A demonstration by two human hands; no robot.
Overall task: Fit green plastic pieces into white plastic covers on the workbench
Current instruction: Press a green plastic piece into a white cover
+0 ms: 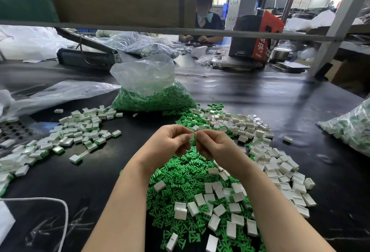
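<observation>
My left hand [170, 141] and my right hand [212, 144] meet above the middle of the black workbench [280, 99]. Between their fingertips sits a small white cover [191, 136], pinched from both sides. Whether a green piece is inside it is hidden by my fingers. Under my hands spreads a heap of loose green pieces [180, 177] mixed with empty white covers [270, 157]. To the left lies a pile of assembled covers with green showing [76, 131].
A clear bag of green pieces [152, 95] stands behind the heap. Another bag of assembled parts [352, 129] lies at the right edge. A white cable [64, 211] loops at the lower left. A person works across the bench behind a metal rail [180, 31].
</observation>
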